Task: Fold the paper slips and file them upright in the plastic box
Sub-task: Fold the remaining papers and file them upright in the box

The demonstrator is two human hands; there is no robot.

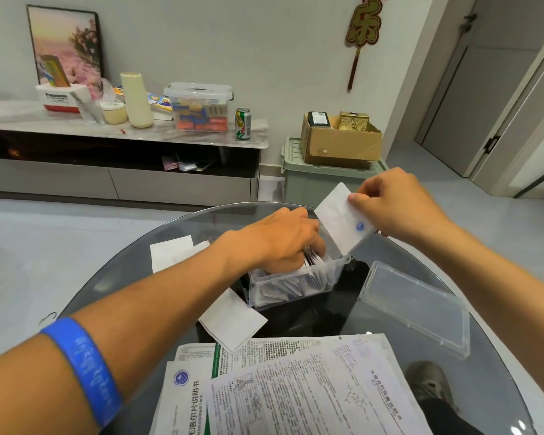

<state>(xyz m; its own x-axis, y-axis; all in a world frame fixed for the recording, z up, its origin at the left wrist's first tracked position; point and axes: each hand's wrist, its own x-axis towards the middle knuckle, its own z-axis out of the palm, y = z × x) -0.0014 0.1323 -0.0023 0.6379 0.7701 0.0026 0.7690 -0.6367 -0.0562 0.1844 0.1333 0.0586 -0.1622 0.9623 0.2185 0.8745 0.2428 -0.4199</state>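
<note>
A clear plastic box (296,285) stands in the middle of the round glass table, packed with folded slips standing upright. My left hand (283,240) reaches into the box from the left, its fingers curled down among the filed slips. My right hand (399,205) pinches the upper edge of a folded white slip (343,221) with a small blue logo. That slip hangs tilted, its lower corner at the box's far right end. A folded slip (233,321) lies flat in front of the box. Unfolded printed sheets (296,387) are spread at the table's near edge.
The box's clear lid (418,309) lies on the glass table (123,277) to the right. More white slips (170,252) lie behind my left forearm. Beyond the table stand a low cabinet (123,180) with clutter and a green bin (321,180) carrying a cardboard box.
</note>
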